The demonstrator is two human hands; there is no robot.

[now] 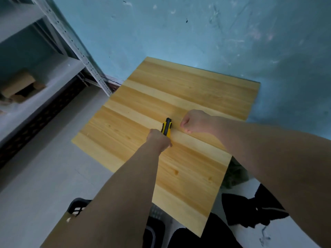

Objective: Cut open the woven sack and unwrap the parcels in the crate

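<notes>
Both bare forearms fill the foreground, reaching out over a pine tabletop (188, 97). Left hand (158, 139) is wrapped around the rear of a yellow-and-black knife (167, 127), whose front end points away across the boards; whether a blade is out I can't tell. Right hand (193, 122) sits just beside the knife, curled into a loose fist and holding nothing that I can see.

No sack shows clearly on the table. A crumpled greenish mass (236, 174) lies on the floor by the table's right edge and could be it, though it is too blurred to be sure. A dark crate (78, 205) peeks out low on the left, mostly hidden by the arm, so its parcels can't be seen.

By my reckoning the job has barely begun: the cutter is in hand, but the sack looks uncut and the unwrapping remains entirely ahead.
</notes>
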